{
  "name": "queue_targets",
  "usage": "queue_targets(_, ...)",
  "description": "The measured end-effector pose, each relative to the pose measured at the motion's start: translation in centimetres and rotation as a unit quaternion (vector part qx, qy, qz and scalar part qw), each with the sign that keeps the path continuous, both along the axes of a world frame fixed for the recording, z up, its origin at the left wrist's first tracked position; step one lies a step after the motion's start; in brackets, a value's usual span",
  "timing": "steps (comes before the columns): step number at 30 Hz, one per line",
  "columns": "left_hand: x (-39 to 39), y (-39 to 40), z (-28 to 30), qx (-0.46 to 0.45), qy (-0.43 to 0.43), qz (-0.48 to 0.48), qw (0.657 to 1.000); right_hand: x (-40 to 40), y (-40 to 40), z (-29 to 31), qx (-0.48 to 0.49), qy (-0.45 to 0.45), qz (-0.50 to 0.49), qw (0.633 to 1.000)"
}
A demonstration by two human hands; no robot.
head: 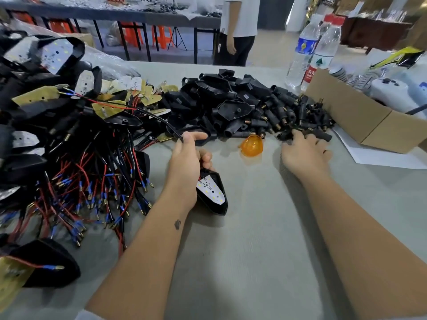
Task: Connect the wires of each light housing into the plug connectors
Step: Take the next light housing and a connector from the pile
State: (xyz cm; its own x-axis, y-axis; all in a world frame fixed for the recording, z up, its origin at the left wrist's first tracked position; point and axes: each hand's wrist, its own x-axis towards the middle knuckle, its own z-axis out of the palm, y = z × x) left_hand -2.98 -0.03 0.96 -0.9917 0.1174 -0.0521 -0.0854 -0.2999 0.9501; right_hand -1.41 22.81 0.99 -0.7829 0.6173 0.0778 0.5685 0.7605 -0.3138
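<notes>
My left hand (187,158) grips a black light housing (212,192) with a white LED board, held low over the table. Its black sheathed wire (161,120) runs up between my thumb and forefinger and off to the left. My right hand (302,151) reaches into the heap of black plug connectors (277,112), with its fingertips closing on one connector (285,134) at the heap's near edge. Empty black housings (215,88) lie piled behind the connectors.
A tangle of wired housings with red and black leads (92,181) fills the table's left side. An orange lens (251,145) lies between my hands. A cardboard box (369,118) and two water bottles (316,49) stand at the right. A person (240,28) stands beyond the table.
</notes>
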Motion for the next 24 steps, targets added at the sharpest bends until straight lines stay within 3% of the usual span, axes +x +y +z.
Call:
queue_targets(3, 0.0, 0.0, 0.0, 0.011, -0.012, -0.013, 1.000, 0.0, -0.1, -0.1, 0.032, 0.016, 0.012, 0.999)
queue_targets(9, 0.4, -0.1, 0.4, 0.018, -0.028, -0.055, 0.998, -0.3, 0.4, -0.1, -0.020, 0.057, 0.021, 0.998)
queue_targets(12, 0.8, -0.2, 0.7, -0.044, -0.008, -0.077, 0.996, 0.3, 0.0, -0.4, -0.060, 0.169, 0.011, 0.984)
queue_targets(14, 1.1, 0.0, 0.7, -0.107, 0.018, -0.082, 0.991, 0.8, -1.0, -0.5, -0.123, 0.248, 0.013, 0.961)
queue_targets(19, 1.3, 0.2, 0.4, -0.156, 0.036, -0.062, 0.985, 1.3, -4.7, 1.3, -0.247, 0.395, 0.083, 0.881)
queue_targets(24, 1.5, 0.0, 0.4, -0.166, 0.054, -0.096, 0.980, 1.3, -8.9, 2.9, -0.398, 0.412, 0.151, 0.805)
